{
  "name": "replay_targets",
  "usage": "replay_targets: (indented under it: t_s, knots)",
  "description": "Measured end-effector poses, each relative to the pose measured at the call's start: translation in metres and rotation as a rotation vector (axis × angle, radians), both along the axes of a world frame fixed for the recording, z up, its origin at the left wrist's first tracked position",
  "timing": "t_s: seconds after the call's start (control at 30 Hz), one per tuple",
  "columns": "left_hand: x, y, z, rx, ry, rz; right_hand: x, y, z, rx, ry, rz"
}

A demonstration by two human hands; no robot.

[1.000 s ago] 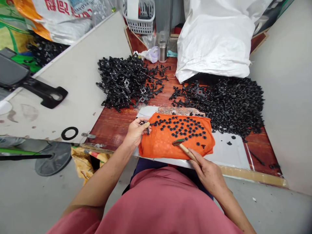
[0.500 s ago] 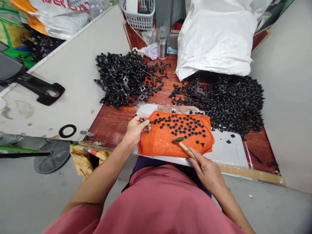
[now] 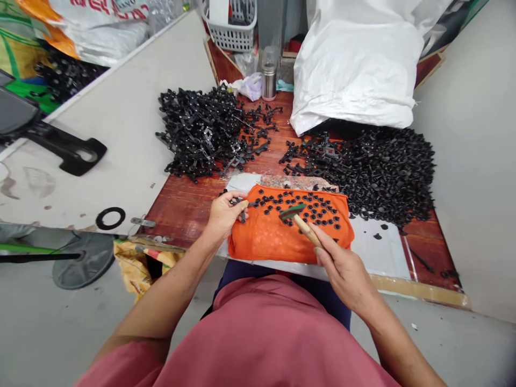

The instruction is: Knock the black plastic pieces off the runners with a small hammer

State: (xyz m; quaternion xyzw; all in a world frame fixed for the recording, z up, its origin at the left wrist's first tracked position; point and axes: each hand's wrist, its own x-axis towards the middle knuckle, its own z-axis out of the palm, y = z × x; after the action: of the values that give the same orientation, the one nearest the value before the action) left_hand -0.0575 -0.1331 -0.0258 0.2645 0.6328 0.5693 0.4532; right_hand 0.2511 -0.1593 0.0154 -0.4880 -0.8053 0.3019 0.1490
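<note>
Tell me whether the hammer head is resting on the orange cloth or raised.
Cannot tell for sure. The hammer, gripped by the right hand, overlaps the orange cloth; one view hides any gap.

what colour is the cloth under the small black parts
Orange. The cloth lies on the table in front of the person, seen clearly in the head view.

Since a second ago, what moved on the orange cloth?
The right hand lifted the hammer up and away from the person, so its head now hangs over the black caps farther back on the orange cloth. The left hand stayed at the cloth's left edge, pinching a black part. The piles did not move.
</note>
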Motion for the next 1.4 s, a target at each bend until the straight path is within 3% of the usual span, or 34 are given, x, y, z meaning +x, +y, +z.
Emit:
replay_targets:
  t_s: [0.17, 0.3, 0.43, 0.6, 0.8, 0.9, 1.0, 1.13, 1.2, 1.3, 1.4]
  knots:
    - [0.000, -0.001, 0.002, -0.020, -0.023, 0.006, -0.045, 0.028, 0.003, 0.120, -0.089, 0.046]
    - [0.001, -0.003, 0.001, -0.011, -0.055, -0.005, -0.065, 0.031, -0.005, 0.206, -0.114, 0.063]
    - [0.000, -0.004, -0.001, -0.004, -0.071, -0.007, -0.073, 0.029, -0.006, 0.183, -0.352, 0.122]
    - [-0.001, -0.006, -0.003, -0.012, -0.089, -0.005, -0.074, 0.028, 0.002, 0.248, -0.239, 0.072]
    - [0.002, -0.005, -0.006, -0.011, -0.082, 0.000, -0.083, 0.033, 0.005, 0.182, -0.543, 0.150]
    - [-0.001, -0.005, -0.007, -0.023, -0.040, -0.034, -0.085, 0.038, 0.005, 0.180, -0.562, 0.154]
    - [-0.014, -0.011, 0.000, -0.048, 0.187, -0.133, -0.084, 0.041, 0.004, 0.173, -0.547, 0.152]
    - [-0.033, -0.026, 0.027, -0.041, 1.001, -0.161, -0.081, 0.042, 0.003, 0.168, -0.504, 0.150]
    - [-0.034, -0.028, 0.039, 0.037, 1.293, -0.187, -0.080, 0.042, 0.003, 0.162, -0.480, 0.150]
    - [-0.028, -0.017, 0.039, 0.184, 1.443, -0.422, -0.081, 0.041, 0.003, 0.154, -0.468, 0.152]
    - [-0.025, -0.002, 0.023, 0.146, 1.438, -0.617, -0.082, 0.041, 0.003, 0.147, -0.485, 0.148]
